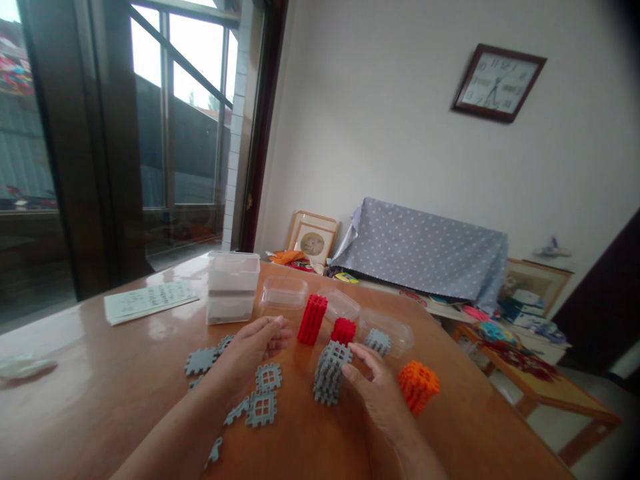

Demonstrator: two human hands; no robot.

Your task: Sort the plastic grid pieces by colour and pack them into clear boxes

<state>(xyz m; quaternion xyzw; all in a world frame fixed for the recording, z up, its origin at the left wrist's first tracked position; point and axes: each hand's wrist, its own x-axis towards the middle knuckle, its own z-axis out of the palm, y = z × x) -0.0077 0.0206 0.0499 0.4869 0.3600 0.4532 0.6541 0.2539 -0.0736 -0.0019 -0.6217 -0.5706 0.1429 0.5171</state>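
Note:
Fingers curled and thumb against them, my left hand [263, 337] hovers over the table left of the red stack; anything inside it is hidden. My right hand [373, 383] has its thumb and forefinger apart at the upper right edge of a stack of grey interlocking tiles [329, 377], seeming to touch it. Loose grey window tiles [261, 408] lie below my left hand, and more grey tiles [201, 361] sit partly behind my left forearm. A tall red tile stack [313, 320] and a shorter red stack [344, 330] stand behind the grey one.
An orange tile stack [419, 387] stands to the right. Clear plastic containers [284, 293] line the back, with a grey piece [378, 342] by one. A translucent box [233, 287], paper sheets [150, 301] and a white crumpled item [25, 365] are on the left of the table [125, 393].

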